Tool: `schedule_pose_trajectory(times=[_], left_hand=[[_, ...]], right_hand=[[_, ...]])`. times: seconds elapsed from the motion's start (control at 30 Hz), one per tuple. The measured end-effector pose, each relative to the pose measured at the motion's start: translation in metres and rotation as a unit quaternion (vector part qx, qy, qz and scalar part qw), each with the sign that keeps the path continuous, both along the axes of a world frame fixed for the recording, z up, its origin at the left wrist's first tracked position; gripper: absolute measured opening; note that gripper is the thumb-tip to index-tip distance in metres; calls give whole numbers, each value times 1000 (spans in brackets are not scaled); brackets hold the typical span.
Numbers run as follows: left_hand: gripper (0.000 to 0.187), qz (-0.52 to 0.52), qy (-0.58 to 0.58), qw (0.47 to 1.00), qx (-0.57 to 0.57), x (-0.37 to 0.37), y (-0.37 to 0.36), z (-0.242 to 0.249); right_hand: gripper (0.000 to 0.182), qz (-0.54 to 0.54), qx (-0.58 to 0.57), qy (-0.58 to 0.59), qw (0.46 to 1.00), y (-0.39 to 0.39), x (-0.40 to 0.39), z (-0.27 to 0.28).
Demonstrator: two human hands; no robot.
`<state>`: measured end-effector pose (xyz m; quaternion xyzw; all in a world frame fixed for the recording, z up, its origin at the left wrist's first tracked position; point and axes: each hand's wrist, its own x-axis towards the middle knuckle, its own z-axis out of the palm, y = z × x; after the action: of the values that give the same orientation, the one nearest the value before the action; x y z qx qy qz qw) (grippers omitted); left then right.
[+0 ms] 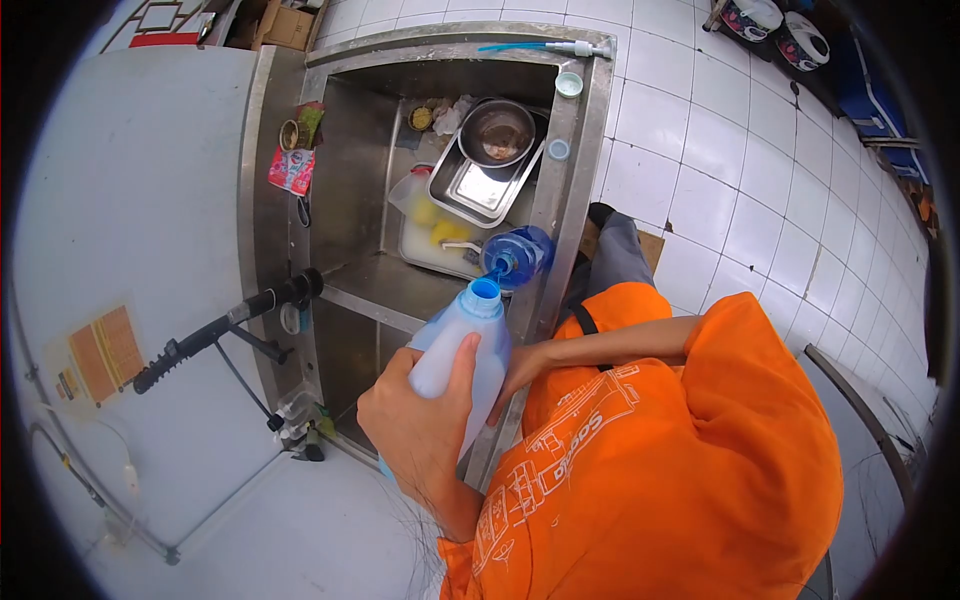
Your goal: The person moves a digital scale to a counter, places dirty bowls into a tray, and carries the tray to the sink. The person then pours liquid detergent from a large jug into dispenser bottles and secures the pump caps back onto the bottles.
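My left hand [418, 425] is wrapped round a pale translucent plastic bottle [480, 340], thumb along its near side. The bottle is uncapped and tilted. At its other flank my right hand [518, 375] presses against the same bottle, its fingers mostly hidden behind it. Just beyond the open mouth is a clear bottle of blue liquid [530, 252], its uncapped neck close to the pale bottle's rim. A thin blue stream shows between the two mouths. No hand is visible on the blue bottle.
The steel sink [350, 130] holds a metal tray [470, 190], a round metal bowl [497, 133] and a plastic tub with yellow things [432, 235]. A pump top with a blue tube [575, 48] and two caps [568, 85] lie on the rim. A black tap [265, 300] juts in from the left.
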<state>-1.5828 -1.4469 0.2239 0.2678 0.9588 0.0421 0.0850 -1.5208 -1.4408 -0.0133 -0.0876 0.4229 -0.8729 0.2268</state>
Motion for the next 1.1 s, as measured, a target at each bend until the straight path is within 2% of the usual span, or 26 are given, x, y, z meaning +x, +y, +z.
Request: schedule_pose_trajectory(times=[0.27, 0.67, 1.1], left_hand=[[50, -5, -3, 1000, 11, -1, 2, -1], [51, -14, -9, 1000, 12, -3, 5, -3], [52, -3, -10, 1000, 11, -4, 4, -5]], right_hand=[[74, -8, -21, 37, 999, -4, -2, -10], [74, 24, 42, -10, 999, 3, 0, -8], [75, 2, 13, 25, 1000, -1, -2, -16]])
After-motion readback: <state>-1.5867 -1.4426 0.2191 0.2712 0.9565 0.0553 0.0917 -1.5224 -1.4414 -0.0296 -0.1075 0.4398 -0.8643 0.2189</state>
